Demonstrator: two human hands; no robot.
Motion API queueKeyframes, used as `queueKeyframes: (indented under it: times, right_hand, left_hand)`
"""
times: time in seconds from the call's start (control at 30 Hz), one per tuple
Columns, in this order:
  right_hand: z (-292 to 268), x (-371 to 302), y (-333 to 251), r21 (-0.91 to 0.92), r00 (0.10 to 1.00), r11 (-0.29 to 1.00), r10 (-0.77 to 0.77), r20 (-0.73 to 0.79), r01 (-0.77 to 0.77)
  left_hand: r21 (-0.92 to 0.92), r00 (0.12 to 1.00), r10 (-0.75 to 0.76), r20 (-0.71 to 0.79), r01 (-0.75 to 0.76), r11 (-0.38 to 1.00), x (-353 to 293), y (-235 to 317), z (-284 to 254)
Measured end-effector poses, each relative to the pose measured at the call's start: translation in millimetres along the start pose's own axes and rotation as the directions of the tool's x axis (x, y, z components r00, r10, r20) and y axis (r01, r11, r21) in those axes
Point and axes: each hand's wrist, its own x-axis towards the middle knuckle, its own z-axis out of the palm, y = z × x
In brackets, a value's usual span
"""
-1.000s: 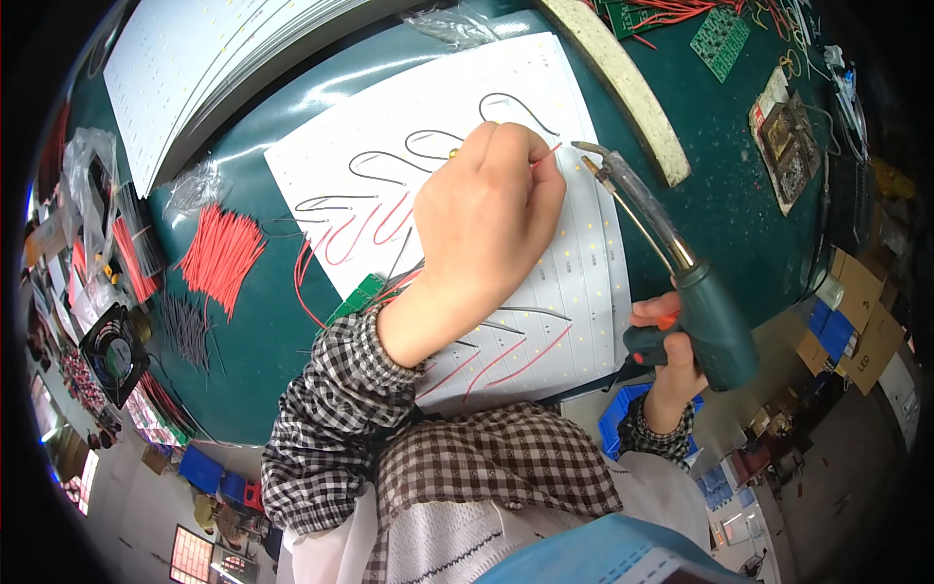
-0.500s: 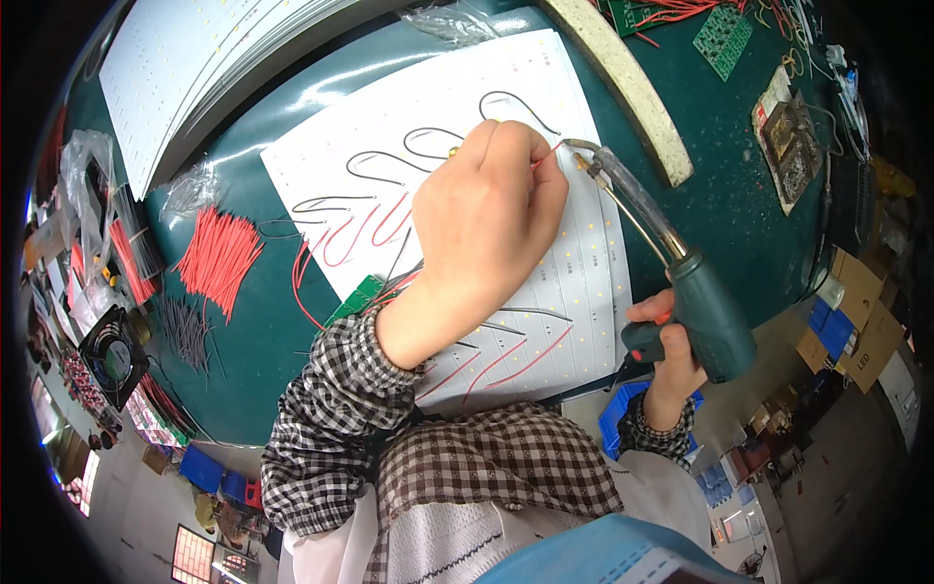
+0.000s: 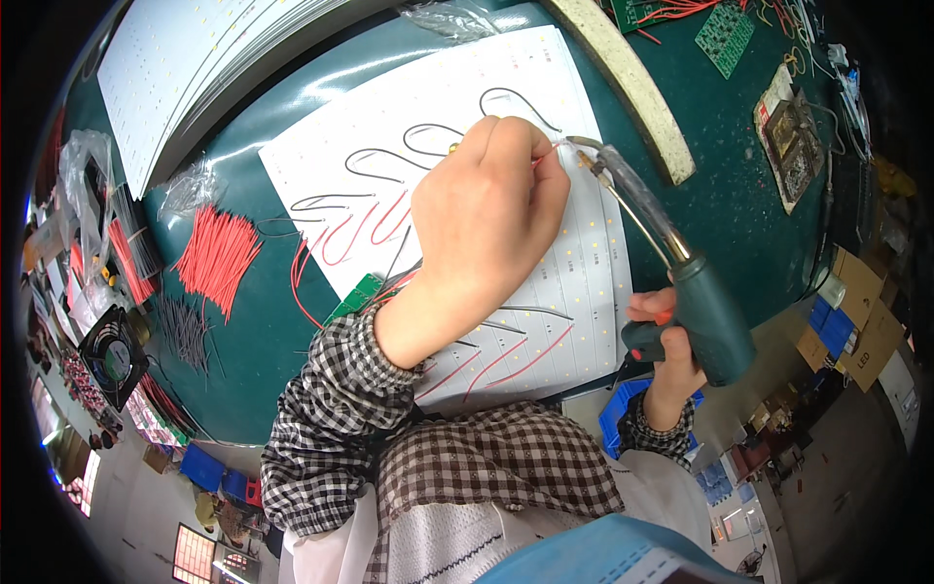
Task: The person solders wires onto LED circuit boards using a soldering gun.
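Note:
My left hand [image 3: 486, 214] is closed in a pinch on a red wire [image 3: 547, 153] above a stack of white boards [image 3: 584, 282] dotted with small yellow chips. In my right hand [image 3: 671, 355] is a green soldering gun [image 3: 715, 316], a finger at its red trigger. Its tip lies close to the pinched wire's end; I cannot tell whether they touch. Black wires [image 3: 375, 153] loop along the upper boards, and red wires [image 3: 389, 219] curve below them. A small green circuit board [image 3: 362, 292] is partly hidden by my left wrist.
Red wires [image 3: 219, 258] and dark wires [image 3: 185, 331] lie in bundles at left. A thick white board stack [image 3: 195, 78] stands at far left. A pale curved strip [image 3: 632, 92] lies beyond my hands. A solder-stained stand [image 3: 786, 141] sits at right, a black fan [image 3: 109, 355] at left.
The soldering gun's tip has shifted very slightly, staying near the wire's end. My left hand has barely moved and keeps its pinch.

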Motion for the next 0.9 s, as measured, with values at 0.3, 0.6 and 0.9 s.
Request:
queueKeyframes:
  times: [0.3, 0.6, 0.9]
  right_hand:
    - [0.5, -0.9, 1.4, 0.016, 0.999, 1.000, -0.018, -0.030, 0.019]
    - [-4.6, -3.8, -2.2, 0.087, 0.984, 0.990, -0.100, -0.146, 0.113]
    - [1.6, -3.9, -2.9, 0.039, 0.978, 0.986, -0.157, -0.138, 0.164]
  left_hand:
    - [-0.018, 1.000, 0.000, -0.007, 0.000, 1.000, -1.6, -4.2, 0.0]
    - [0.031, 0.985, 0.080, -0.155, -0.076, 0.997, -2.8, -6.9, 12.6]
    - [-0.014, 0.988, 0.085, -0.126, -0.088, 0.996, 0.7, -8.6, 10.9]
